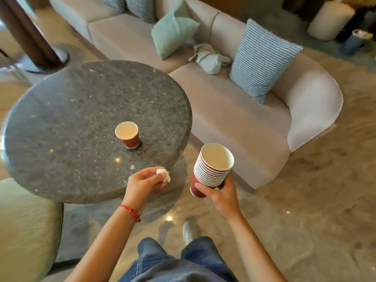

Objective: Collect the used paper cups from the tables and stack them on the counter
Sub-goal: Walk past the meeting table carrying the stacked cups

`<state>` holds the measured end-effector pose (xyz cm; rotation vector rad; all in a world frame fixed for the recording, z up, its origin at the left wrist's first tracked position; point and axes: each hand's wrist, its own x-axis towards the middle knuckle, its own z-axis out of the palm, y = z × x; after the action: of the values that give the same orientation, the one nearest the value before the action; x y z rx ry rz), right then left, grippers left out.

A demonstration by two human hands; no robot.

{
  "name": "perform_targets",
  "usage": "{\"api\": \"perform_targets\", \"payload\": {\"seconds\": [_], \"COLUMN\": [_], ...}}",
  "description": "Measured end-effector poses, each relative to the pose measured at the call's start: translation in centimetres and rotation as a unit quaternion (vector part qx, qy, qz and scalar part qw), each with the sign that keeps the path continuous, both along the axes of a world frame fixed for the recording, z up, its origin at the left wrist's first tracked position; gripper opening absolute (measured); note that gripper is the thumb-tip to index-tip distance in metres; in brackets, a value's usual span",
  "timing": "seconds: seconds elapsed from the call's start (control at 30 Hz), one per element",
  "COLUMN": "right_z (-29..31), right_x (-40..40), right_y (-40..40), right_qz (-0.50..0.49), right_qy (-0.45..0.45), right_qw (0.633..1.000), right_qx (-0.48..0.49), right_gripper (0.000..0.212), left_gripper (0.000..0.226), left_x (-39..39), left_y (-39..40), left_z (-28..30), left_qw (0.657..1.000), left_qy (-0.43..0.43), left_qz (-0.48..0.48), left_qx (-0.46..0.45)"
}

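Standing alone and upright on the round dark speckled stone table (67, 119) was a single red paper cup with a pale lining (127, 134), toward the near right part of the top and well apart from both hands. The right hand (221, 193) gripped a tall nested stack of matching red paper cups (211, 169) around its lower end, fingers and thumb curled about the bottom cup, the stack tilted with its open mouth facing up and held off the table's right edge, over the glossy beige marbled floor (305, 200). The left hand (142, 183), a red beaded bracelet (131, 212) at its wrist, hovered over the table's near rim and pinched a crumpled white paper napkin (162, 174) between thumb and fingertips. Small pale scraps (132, 167) lay scattered on the stone near that hand. Nothing stood between the lone cup and either hand. Beyond the table ran a long beige upholstered sofa (234, 123) carrying a mint-green cushion (173, 29), a blue-and-white patterned cushion (262, 60) and a rumpled pale green cloth (209, 58) between them. A light green padded seat (26, 224) sat at lower left, partly under the table's edge, and a white sneaker (188, 231) showed above blue jeans (199, 255).
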<state>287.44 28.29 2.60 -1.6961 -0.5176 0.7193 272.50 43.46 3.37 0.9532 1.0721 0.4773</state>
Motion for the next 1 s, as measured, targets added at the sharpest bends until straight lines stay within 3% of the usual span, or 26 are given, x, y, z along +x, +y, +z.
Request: {"api": "perform_targets", "payload": {"seconds": [0.17, 0.47, 0.8, 1.0], "right_z": [0.0, 0.0, -0.5, -2.3], "right_x": [3.6, 4.2, 1.3, -0.2], "right_y": [5.3, 15.0, 26.2, 30.2], "right_qz": [0.116, 0.236, 0.265, 0.257], "right_qy": [-0.018, -0.011, -0.024, -0.042], "right_qw": [0.993, 0.971, 0.963, 0.965], "right_qx": [-0.003, 0.021, 0.027, 0.029], "right_gripper": [0.08, 0.069, 0.072, 0.062], "left_gripper": [0.011, 0.01, 0.011, 0.011], "left_x": [0.4, -1.6, -4.7, -4.6], "left_y": [1.0, 3.7, 10.7, 13.6], "left_z": [0.2, 0.6, -0.3, 0.2], "left_qw": [0.994, 0.973, 0.97, 0.959], "left_qy": [-0.002, 0.02, 0.053, 0.0], "left_qz": [0.106, 0.225, 0.236, 0.283], "left_qx": [0.007, 0.036, 0.034, 0.002]}}
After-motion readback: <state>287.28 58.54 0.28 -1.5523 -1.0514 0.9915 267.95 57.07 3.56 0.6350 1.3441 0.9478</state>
